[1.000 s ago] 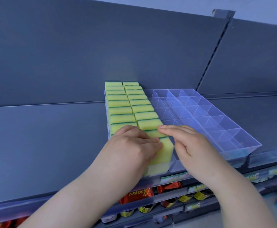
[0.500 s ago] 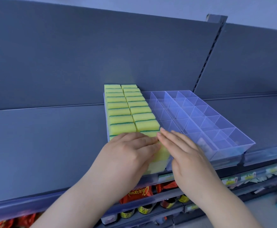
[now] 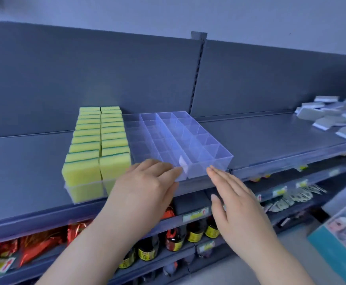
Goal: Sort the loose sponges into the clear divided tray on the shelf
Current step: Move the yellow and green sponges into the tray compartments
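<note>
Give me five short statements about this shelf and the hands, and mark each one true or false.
1. Yellow sponges fill the two leftmost columns of the clear tray. True.
2. The right hand holds a sponge. False: its fingers are straight and it holds nothing.
3. Loose pale sponges lie in a pile on the shelf, to the right of the clear tray. True.
4. The right columns of the clear tray are packed with sponges. False: they hold no sponges.
5. The bottles stand on the same shelf as the clear tray. False: they stand on a lower shelf.
</note>
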{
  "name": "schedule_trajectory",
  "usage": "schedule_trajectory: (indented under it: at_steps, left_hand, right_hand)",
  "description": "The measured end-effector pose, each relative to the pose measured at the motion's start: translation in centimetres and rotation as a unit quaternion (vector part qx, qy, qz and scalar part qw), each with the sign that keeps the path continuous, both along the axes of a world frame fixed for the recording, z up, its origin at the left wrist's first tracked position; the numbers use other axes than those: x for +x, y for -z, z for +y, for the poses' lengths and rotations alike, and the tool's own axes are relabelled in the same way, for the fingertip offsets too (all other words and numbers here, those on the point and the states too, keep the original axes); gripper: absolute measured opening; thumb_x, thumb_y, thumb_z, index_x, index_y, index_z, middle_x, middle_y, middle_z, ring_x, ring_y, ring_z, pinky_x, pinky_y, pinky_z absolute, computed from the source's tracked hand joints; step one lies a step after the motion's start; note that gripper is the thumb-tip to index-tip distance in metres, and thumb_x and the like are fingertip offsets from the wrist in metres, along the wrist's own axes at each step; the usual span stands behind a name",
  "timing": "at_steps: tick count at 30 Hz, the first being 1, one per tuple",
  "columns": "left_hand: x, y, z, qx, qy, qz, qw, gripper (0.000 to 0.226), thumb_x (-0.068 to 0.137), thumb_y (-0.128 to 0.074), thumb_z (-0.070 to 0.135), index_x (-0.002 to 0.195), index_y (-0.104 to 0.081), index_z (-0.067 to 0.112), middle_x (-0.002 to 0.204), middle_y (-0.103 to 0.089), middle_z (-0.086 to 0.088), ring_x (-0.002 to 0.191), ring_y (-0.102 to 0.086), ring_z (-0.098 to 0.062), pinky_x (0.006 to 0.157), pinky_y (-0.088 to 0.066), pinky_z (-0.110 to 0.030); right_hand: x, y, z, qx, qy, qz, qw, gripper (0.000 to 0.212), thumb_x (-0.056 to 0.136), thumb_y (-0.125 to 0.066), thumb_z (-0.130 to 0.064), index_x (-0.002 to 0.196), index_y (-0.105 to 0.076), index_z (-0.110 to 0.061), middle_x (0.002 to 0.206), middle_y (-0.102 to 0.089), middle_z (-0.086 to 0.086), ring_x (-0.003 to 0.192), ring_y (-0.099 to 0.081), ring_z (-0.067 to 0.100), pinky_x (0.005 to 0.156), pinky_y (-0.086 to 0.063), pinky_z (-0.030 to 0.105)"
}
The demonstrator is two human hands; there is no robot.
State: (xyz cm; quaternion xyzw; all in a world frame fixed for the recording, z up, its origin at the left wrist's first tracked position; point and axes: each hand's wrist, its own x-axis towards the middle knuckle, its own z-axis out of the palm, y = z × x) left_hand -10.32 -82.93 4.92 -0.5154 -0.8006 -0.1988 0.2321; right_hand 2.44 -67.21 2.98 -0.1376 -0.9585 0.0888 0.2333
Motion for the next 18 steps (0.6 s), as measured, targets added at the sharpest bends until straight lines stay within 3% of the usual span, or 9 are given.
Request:
schedule_trajectory:
  at_steps: [3,6,9,13,18]
  left_hand:
    - [5.1,0.8,4.7,-0.011,0.046,-0.014,0.999,0.037,0.084,-0.043,0.032,0.107,-0.069,0.019,0.097,-0.07,0.005,0.086,-0.065,-0.021,0.068,-0.054,-0.031]
    - [9.9,2.4,9.3,-0.024,0.1,-0.038,0.994,0.037,0.083,-0.044,0.035,0.108,-0.068,0.021,0.098,-0.07,0.006,0.086,-0.066,-0.02,0.068,-0.056,-0.032]
    - [14.3,4.1,13.3,-0.043,0.138,-0.051,0.988,0.037,0.081,-0.044,0.035,0.102,-0.07,0.02,0.091,-0.07,0.005,0.08,-0.067,-0.021,0.062,-0.056,-0.033]
    - [18.3,6.1,17.0,-0.077,0.162,-0.051,0.982,0.039,0.081,-0.042,0.038,0.1,-0.072,0.02,0.09,-0.071,0.006,0.08,-0.068,-0.019,0.06,-0.056,-0.03]
    - [21.1,7.9,21.2,-0.082,0.196,-0.06,0.975,0.038,0.082,-0.04,0.039,0.099,-0.07,0.024,0.089,-0.07,0.009,0.08,-0.067,-0.019,0.062,-0.056,-0.032]
  right_hand:
    - [6.9,0.1,3.4,-0.027,0.036,0.013,0.999,0.047,0.088,-0.036,-0.03,0.133,-0.046,-0.02,0.134,-0.049,-0.011,0.123,-0.038,0.004,0.103,-0.025,0.017]
    - [14.1,0.2,6.2,-0.062,0.088,-0.016,0.994,0.044,0.095,-0.042,-0.028,0.139,-0.037,-0.029,0.132,-0.033,-0.025,0.126,-0.028,-0.006,0.103,-0.014,0.007]
    - [21.1,1.4,8.5,-0.089,0.159,-0.034,0.983,0.047,0.096,-0.042,-0.031,0.141,-0.031,-0.031,0.132,-0.029,-0.028,0.13,-0.027,-0.003,0.099,-0.006,0.002]
    - [26.9,3.6,9.7,-0.124,0.212,-0.029,0.969,0.045,0.095,-0.043,-0.037,0.138,-0.038,-0.026,0.139,-0.041,-0.015,0.13,-0.035,0.005,0.097,-0.014,0.005]
    - [30.2,5.9,11.5,-0.182,0.247,-0.038,0.951,0.046,0.095,-0.041,-0.04,0.139,-0.034,-0.029,0.14,-0.041,-0.012,0.129,-0.035,0.005,0.101,-0.022,0.012]
